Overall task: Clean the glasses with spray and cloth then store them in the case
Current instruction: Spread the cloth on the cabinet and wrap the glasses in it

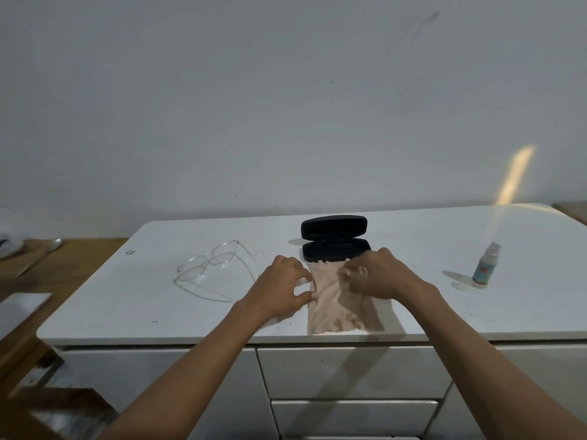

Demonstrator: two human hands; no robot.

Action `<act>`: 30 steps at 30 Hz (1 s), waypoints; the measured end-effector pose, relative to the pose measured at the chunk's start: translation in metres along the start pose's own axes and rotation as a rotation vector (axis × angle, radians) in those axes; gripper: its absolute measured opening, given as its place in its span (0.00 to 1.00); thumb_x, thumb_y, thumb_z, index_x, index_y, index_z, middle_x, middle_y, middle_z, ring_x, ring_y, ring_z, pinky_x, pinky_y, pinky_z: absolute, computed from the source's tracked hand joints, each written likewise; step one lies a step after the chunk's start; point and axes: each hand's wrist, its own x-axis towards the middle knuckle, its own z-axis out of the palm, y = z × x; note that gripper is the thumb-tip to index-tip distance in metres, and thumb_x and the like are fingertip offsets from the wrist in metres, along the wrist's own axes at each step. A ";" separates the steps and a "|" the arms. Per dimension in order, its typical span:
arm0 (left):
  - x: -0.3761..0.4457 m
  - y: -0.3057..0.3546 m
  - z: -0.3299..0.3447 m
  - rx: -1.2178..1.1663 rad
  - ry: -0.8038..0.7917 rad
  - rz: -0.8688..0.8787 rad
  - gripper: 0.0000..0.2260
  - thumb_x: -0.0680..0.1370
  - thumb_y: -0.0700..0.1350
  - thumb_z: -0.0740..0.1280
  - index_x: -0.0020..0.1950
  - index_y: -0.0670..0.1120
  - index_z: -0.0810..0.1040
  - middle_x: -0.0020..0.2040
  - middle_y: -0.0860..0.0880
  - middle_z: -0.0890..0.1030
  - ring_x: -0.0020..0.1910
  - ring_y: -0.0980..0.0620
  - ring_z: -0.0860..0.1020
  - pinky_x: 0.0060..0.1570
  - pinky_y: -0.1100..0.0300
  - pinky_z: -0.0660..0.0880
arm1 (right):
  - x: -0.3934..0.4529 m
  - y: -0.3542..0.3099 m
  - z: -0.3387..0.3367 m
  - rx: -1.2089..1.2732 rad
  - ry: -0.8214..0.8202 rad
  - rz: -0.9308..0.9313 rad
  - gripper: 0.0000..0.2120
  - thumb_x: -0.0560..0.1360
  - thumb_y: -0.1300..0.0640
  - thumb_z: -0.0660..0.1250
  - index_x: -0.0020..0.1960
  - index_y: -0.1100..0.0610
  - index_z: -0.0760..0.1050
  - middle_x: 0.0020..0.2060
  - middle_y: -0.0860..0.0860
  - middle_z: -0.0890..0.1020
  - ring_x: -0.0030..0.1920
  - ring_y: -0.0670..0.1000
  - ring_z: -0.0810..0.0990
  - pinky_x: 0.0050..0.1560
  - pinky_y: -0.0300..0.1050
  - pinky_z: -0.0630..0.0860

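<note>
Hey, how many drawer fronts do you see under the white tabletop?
2: the upper white drawer front right below the tabletop edge, the lower white drawer front beneath it. More may be hidden below the frame.

White cabinet top (413, 236) carries four items: clear-framed glasses (209, 268) at left; open black case (334, 238) at centre rear; pink cloth (336, 300) lying flat in front of the case, reaching the front edge; spray bottle (486, 265) upright at right

Both hands (282, 289) (379, 274) forward, fingers curled.
</note>
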 end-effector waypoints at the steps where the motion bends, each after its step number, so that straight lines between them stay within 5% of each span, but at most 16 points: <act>1: -0.001 0.000 0.000 -0.001 -0.004 -0.001 0.20 0.78 0.60 0.70 0.66 0.52 0.80 0.66 0.50 0.77 0.68 0.49 0.68 0.62 0.54 0.71 | -0.001 -0.002 0.002 -0.058 -0.048 -0.005 0.12 0.71 0.40 0.66 0.52 0.40 0.80 0.51 0.47 0.80 0.59 0.59 0.71 0.58 0.54 0.75; 7: -0.010 -0.005 0.000 -0.002 0.004 0.020 0.18 0.78 0.59 0.69 0.66 0.53 0.80 0.65 0.53 0.78 0.68 0.51 0.68 0.63 0.55 0.71 | -0.006 -0.004 -0.002 -0.163 -0.114 0.065 0.32 0.73 0.35 0.69 0.74 0.41 0.70 0.70 0.47 0.74 0.73 0.58 0.62 0.66 0.56 0.69; 13: -0.015 -0.004 -0.002 0.006 0.006 0.096 0.13 0.78 0.57 0.70 0.59 0.54 0.83 0.65 0.53 0.77 0.69 0.54 0.67 0.64 0.54 0.72 | -0.005 -0.004 -0.005 -0.171 -0.179 0.076 0.36 0.70 0.36 0.73 0.75 0.40 0.67 0.71 0.46 0.74 0.73 0.58 0.61 0.67 0.55 0.68; 17: -0.009 -0.002 0.000 -0.092 0.059 0.096 0.10 0.76 0.56 0.72 0.49 0.51 0.83 0.56 0.55 0.80 0.62 0.55 0.70 0.60 0.53 0.74 | -0.002 -0.004 -0.004 -0.146 -0.154 0.044 0.32 0.69 0.37 0.72 0.71 0.39 0.71 0.65 0.46 0.76 0.69 0.58 0.64 0.65 0.54 0.71; 21: 0.003 0.001 0.005 -0.061 0.054 0.053 0.13 0.77 0.56 0.70 0.57 0.51 0.82 0.58 0.54 0.82 0.63 0.52 0.72 0.59 0.52 0.75 | -0.003 -0.002 -0.004 -0.095 -0.099 0.056 0.18 0.75 0.43 0.67 0.65 0.42 0.77 0.61 0.47 0.78 0.68 0.58 0.65 0.59 0.53 0.72; 27: 0.013 0.006 0.006 0.035 0.034 0.075 0.19 0.78 0.57 0.68 0.65 0.50 0.80 0.69 0.51 0.76 0.70 0.50 0.68 0.65 0.54 0.70 | -0.001 -0.007 -0.006 -0.149 -0.139 0.084 0.25 0.76 0.41 0.66 0.72 0.44 0.71 0.67 0.48 0.76 0.71 0.58 0.64 0.63 0.55 0.70; 30: 0.015 0.007 0.004 0.023 0.044 0.097 0.20 0.78 0.50 0.68 0.70 0.49 0.76 0.69 0.51 0.77 0.69 0.50 0.69 0.65 0.52 0.71 | -0.002 -0.005 -0.009 -0.128 -0.141 0.062 0.25 0.75 0.41 0.68 0.71 0.43 0.71 0.64 0.47 0.77 0.71 0.59 0.64 0.65 0.56 0.70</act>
